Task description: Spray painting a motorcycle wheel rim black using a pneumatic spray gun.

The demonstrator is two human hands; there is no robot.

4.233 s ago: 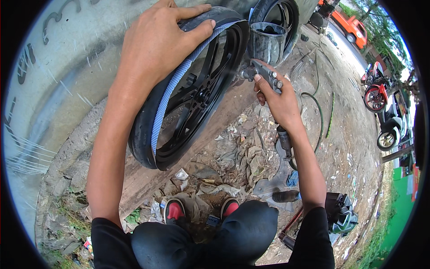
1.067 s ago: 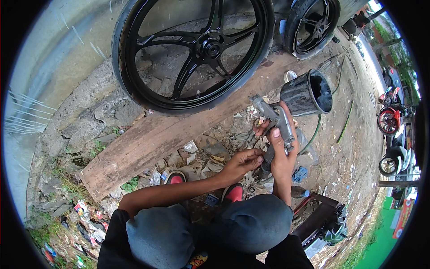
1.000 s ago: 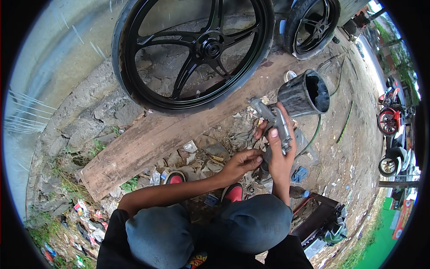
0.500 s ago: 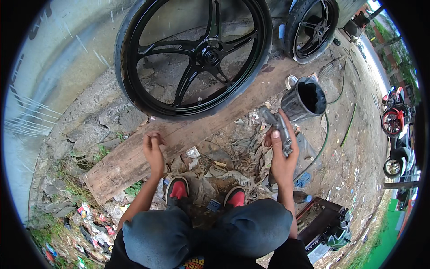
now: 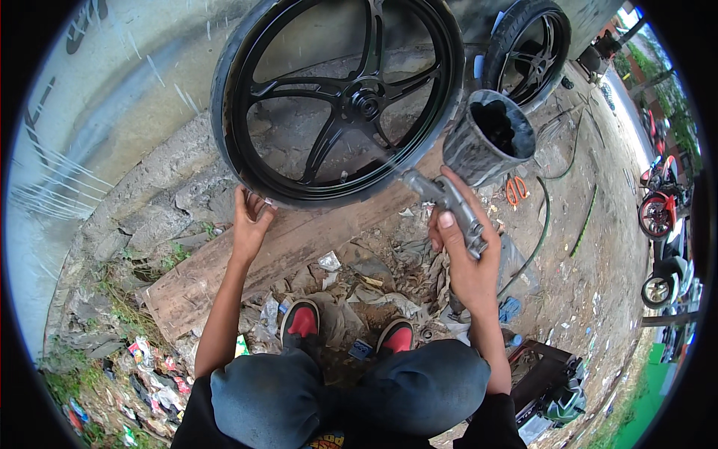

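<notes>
A large glossy black spoked motorcycle wheel stands leaning at the wall, its lower edge on a wooden plank. My left hand has its fingers and thumb at the lower left of the wheel's rim, gripping its edge. In my right hand is a metal spray gun, my fingers wrapped round its body. A paint-smeared grey cup sits on top of the gun, dark inside. The nozzle points up and left at the wheel's lower right, and a faint mist shows in front of it.
A smaller wheel with a tyre leans at the wall behind. A green hose trails over the dirt on the right, near orange-handled scissors. Rags and litter lie around my shoes. Parked motorcycles stand far right.
My left hand has moved up from above the plank onto the wheel's rim. The spray gun has come up and left, closer to the wheel, and mist now shows at its nozzle.
</notes>
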